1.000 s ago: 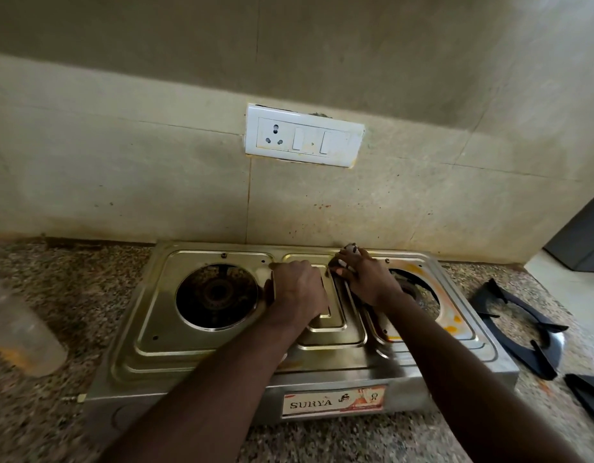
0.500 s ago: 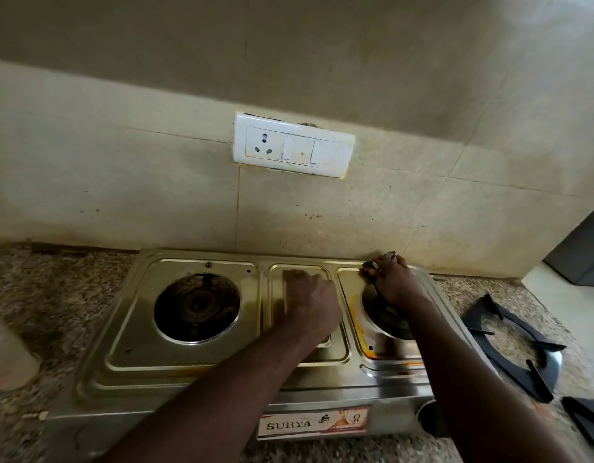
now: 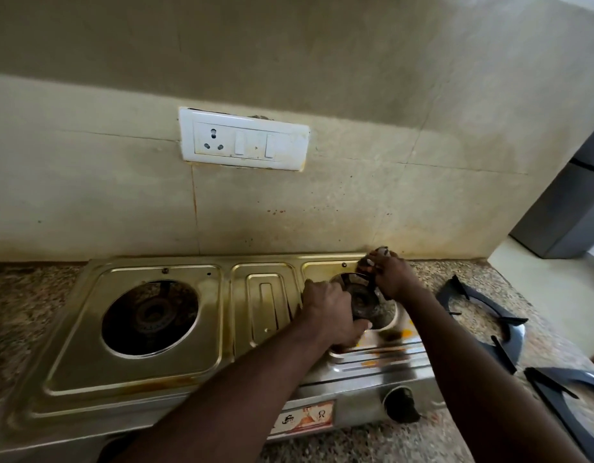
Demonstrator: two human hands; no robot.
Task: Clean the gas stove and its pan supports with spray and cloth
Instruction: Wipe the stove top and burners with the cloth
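Gas stove (image 3: 138,372): steel, two burners, on the speckled counter (image 3: 18,295) against the tiled wall; its near-left corner is cut off by the frame.
Left hand (image 3: 329,312): knuckles up at the near-left edge of the right burner (image 3: 365,300), fingers curled under; whether they hold anything cannot be told.
Right hand (image 3: 392,275): at the burner's far rim, fingertips bunched round a dark wad (image 3: 365,266), too blurred to identify.
Forearms cover the stove's front middle and part of its label (image 3: 302,419).
Pan support (image 3: 482,315): on the counter right of the stove; a second pan support (image 3: 562,406) is cut off at the corner.
Switch plate (image 3: 244,143): on the wall above.
Change: the left hand has moved off the centre panel to the burner; the bottle at far left is gone from view.
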